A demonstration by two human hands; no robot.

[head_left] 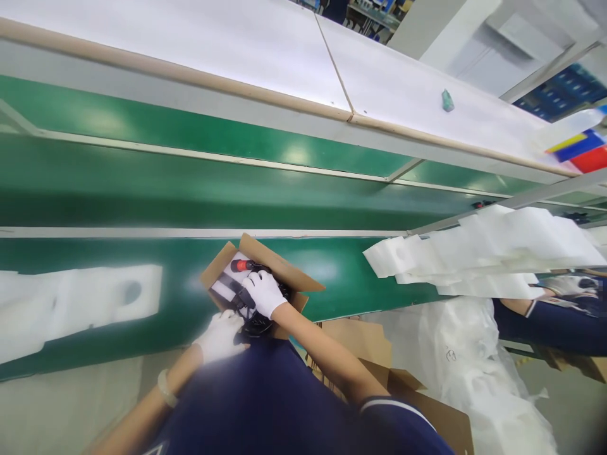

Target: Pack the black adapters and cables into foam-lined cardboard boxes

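Open box (282, 262) sits at the bench's (183, 268) near edge, probably for easy reach. Right hand (263, 292) is over the black cord (258, 325), left hand (222, 335) at the box's near side, maybe steadying; can't tell if either grip's pinching.

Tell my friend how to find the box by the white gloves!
Find the lower green strip crossing the picture. Near its middle sits a cardboard box, with the wearer's gloved left hand and right hand at it. Unlike the white foam pieces on either side, it is brown, with open flaps, and holds a red-and-black part.
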